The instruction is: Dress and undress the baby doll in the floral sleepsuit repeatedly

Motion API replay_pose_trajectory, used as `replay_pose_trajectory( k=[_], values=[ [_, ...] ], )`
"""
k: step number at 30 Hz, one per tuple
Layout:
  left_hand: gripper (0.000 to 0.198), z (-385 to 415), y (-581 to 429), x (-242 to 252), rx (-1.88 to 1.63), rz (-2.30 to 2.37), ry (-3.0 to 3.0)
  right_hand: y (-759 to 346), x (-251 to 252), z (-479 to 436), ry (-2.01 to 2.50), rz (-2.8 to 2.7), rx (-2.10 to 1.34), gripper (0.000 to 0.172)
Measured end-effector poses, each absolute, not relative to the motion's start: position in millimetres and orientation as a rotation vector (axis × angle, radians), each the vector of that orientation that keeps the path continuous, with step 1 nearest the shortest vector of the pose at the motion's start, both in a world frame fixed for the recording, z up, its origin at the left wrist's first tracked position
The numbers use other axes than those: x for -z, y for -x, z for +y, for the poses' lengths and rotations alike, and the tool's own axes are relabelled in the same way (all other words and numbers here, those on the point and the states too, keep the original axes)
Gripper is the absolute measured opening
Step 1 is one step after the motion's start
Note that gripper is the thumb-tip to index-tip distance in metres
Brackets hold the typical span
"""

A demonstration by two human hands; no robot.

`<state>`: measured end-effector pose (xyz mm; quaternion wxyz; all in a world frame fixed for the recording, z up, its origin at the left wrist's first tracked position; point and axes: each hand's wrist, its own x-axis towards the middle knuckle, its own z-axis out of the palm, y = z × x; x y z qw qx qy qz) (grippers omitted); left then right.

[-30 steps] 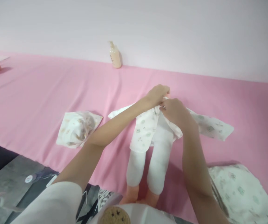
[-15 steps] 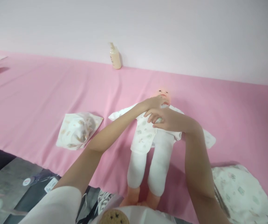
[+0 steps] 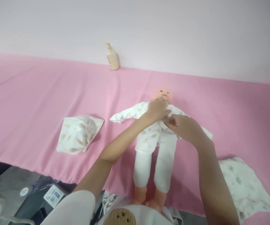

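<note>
A baby doll [image 3: 164, 93] lies on its back, head away from me, in a white patterned wrap shirt [image 3: 150, 139] and white trousers [image 3: 143, 168]. Its bare feet [image 3: 157, 201] point towards me. My left hand [image 3: 157, 110] rests on the upper chest and collar just below the chin, thumb apart from the bent fingers. Close beside it, my right hand [image 3: 184, 127] pinches the shirt's front edge at the chest. The hands cover the collar and much of the upper front. Both shirt sleeves are spread out sideways.
Pink cloth [image 3: 55, 90] covers the table, which meets a pale wall. A pump bottle [image 3: 112, 59] stands at the wall. Folded patterned cloth items lie left [image 3: 78, 134] and right [image 3: 245, 184]. Below the table edge is a dark box with a white label [image 3: 54, 196].
My right hand has gone from loosely spread fingers over the chest to pinching the shirt edge. My left hand has drawn slightly back from the doll's chin. The view has shifted slightly.
</note>
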<state>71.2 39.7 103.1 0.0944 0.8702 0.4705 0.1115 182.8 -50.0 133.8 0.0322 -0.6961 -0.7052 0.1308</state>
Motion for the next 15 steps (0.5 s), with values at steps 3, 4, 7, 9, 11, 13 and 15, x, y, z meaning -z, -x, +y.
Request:
replay_pose_trajectory(
  k=[3,4,7,9,11,13,15],
  values=[
    [0.027,41,-68,-104,-0.336,1.366,-2.534,-182,-114,-77,2.077,-2.066,-0.368,0.032],
    [0.028,43,-67,-104,-0.370,1.358,-2.504,-181,-106,-86,2.045,-2.019,-0.338,0.035],
    [0.029,48,-62,-102,-0.514,1.306,-2.412,-178,-78,-106,1.955,-1.873,-0.237,0.047],
    [0.029,52,-60,-100,-0.561,1.278,-2.370,-179,-64,-112,1.963,-1.751,-0.171,0.038],
    [0.029,54,-59,-101,-0.557,1.286,-2.335,-183,-56,-115,1.992,-1.659,-0.075,0.031],
    [0.029,56,-58,-102,-0.548,1.307,-2.309,-186,-53,-116,2.000,-1.612,0.020,0.030],
    [0.029,56,-58,-102,-0.555,1.313,-2.304,-183,-54,-119,1.961,-1.612,0.079,0.030]
  ],
)
